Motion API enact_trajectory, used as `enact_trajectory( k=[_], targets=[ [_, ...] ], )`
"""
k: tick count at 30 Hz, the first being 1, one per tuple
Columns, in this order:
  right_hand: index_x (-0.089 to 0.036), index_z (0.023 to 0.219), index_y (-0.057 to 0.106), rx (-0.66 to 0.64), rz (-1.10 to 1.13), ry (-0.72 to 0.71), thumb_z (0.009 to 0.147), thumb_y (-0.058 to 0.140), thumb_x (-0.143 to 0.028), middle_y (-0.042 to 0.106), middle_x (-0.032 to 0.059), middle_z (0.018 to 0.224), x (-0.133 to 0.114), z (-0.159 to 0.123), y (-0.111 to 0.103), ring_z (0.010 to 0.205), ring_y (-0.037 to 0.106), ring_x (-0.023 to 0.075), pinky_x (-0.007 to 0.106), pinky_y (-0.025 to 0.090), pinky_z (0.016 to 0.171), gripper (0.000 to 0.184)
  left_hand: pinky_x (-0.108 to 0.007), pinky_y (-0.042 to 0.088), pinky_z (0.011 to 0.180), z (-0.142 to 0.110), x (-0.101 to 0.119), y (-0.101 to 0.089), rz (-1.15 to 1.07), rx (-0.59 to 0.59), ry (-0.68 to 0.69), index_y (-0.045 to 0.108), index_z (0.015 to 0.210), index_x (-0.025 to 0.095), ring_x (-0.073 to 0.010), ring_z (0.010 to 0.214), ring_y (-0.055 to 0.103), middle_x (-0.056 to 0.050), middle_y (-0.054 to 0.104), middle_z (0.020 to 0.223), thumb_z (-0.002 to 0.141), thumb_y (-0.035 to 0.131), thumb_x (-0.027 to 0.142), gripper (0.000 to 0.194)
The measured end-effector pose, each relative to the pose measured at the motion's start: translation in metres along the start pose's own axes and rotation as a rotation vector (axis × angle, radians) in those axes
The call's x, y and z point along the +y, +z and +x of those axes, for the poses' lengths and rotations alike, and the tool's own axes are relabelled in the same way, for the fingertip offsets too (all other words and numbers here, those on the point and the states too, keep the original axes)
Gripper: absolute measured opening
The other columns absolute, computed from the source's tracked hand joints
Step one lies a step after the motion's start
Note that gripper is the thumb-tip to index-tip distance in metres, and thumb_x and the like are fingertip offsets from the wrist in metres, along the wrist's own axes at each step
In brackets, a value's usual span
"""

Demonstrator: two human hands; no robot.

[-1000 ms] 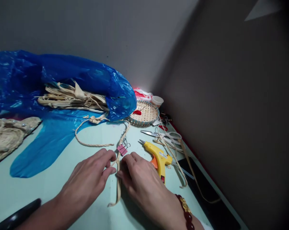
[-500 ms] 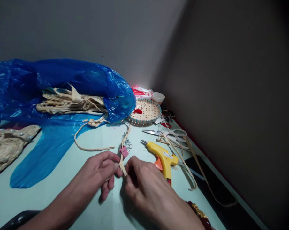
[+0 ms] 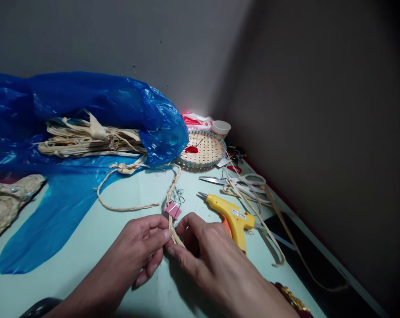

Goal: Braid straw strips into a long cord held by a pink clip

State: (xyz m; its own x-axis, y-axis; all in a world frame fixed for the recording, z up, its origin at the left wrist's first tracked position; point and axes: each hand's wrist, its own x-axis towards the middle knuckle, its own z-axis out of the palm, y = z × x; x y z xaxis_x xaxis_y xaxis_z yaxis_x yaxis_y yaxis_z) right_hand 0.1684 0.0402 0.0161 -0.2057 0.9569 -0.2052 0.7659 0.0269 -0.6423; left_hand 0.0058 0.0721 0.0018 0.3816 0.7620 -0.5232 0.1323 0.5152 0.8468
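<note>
Pale mint tabletop (image 3: 146,190), glossy crinkled blue plastic bag (image 3: 83,97) at 10 o'clock. Left hand (image 3: 146,247) and right hand (image 3: 200,251) both pinch the flat, fibrous braided strand (image 3: 176,236), fingertips nearly closed, just at 6 o'clock of the pink binder clip (image 3: 173,210).

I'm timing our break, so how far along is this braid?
Done: the cord above the pink clip already looks braided. In hand: pale strands just below it, between the left hand and right hand. Left, it seems: the strands' flat, loose part, though the hands hide how much.
</note>
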Motion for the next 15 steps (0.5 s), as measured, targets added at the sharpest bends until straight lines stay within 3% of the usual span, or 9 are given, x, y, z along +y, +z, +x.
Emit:
enact_trajectory(
  k=[5,10,15],
  targets=[
    [-0.023,0.080,0.055,0.000,-0.031,-0.027,0.094,0.040,-0.030,0.057,-0.0012,0.065,-0.0021,0.0007,-0.0047,0.056,0.048,0.0134,0.027,0.033,0.056,0.022,-0.014,0.008,0.030,0.0004,0.0006,0.0019,0.004,0.026,-0.070,0.053,0.066,0.021,-0.0030,0.029,0.015,0.013,0.028,0.033,0.074,0.063,0.040,0.023],
    [-0.021,0.082,0.048,0.032,-0.054,-0.022,0.090,0.040,-0.022,0.059,-0.0001,0.067,-0.0020,0.0028,-0.0051,0.058,0.050,0.0143,0.029,0.036,0.060,0.012,-0.012,0.009,0.035,-0.0045,0.0057,0.0084,-0.017,0.087,-0.048,0.051,0.066,0.019,-0.0015,0.036,0.021,0.007,0.049,0.051,0.072,0.064,0.038,0.024],
    [-0.022,0.079,0.048,0.087,-0.023,-0.011,0.092,0.038,-0.027,0.058,0.0002,0.066,-0.0050,0.0008,-0.0059,0.059,0.051,0.0155,0.029,0.035,0.057,0.017,-0.012,0.009,0.033,-0.0047,0.0051,0.0089,0.038,0.081,-0.049,0.052,0.066,0.019,-0.0011,0.034,0.022,0.007,0.050,0.049,0.074,0.064,0.041,0.026]
  ],
)
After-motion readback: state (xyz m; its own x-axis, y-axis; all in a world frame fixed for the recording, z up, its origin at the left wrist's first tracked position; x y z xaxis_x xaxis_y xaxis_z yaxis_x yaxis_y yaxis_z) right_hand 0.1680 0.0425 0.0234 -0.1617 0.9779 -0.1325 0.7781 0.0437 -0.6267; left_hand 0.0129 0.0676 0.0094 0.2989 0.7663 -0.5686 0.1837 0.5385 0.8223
